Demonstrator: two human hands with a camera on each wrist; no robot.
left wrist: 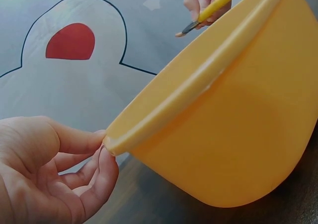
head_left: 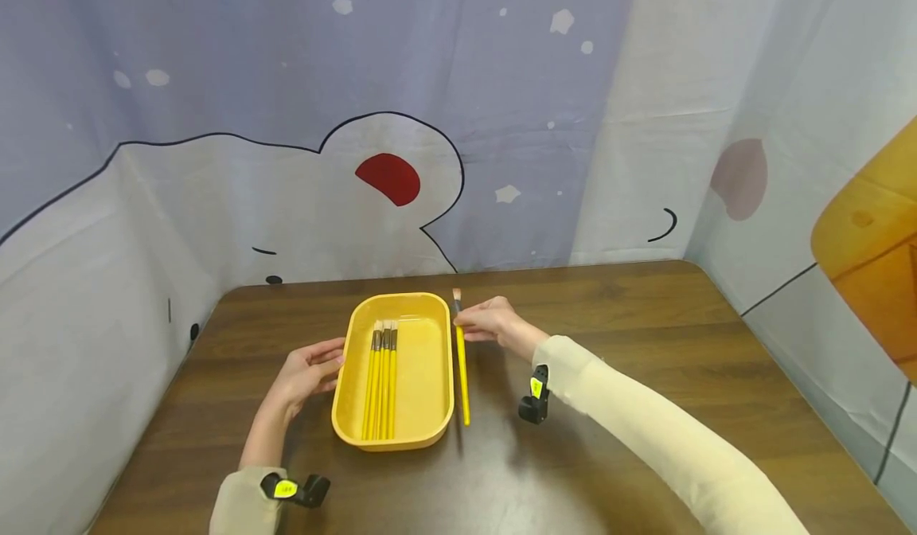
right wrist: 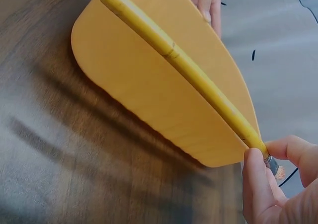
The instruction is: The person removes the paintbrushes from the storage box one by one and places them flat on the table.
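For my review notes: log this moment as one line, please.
left hand touches tray rim | right hand pinches paintbrush beside tray | three brushes in tray

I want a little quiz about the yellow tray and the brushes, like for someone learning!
1. How many brushes lie inside the tray?
2. True or false: the right hand pinches a brush beside the tray, near its bristle end.
3. What does the left hand touch: (a) the tray's rim, (b) a brush, (c) the wall?

Key:
1. Four, it seems; they lie close together.
2. True.
3. (a).
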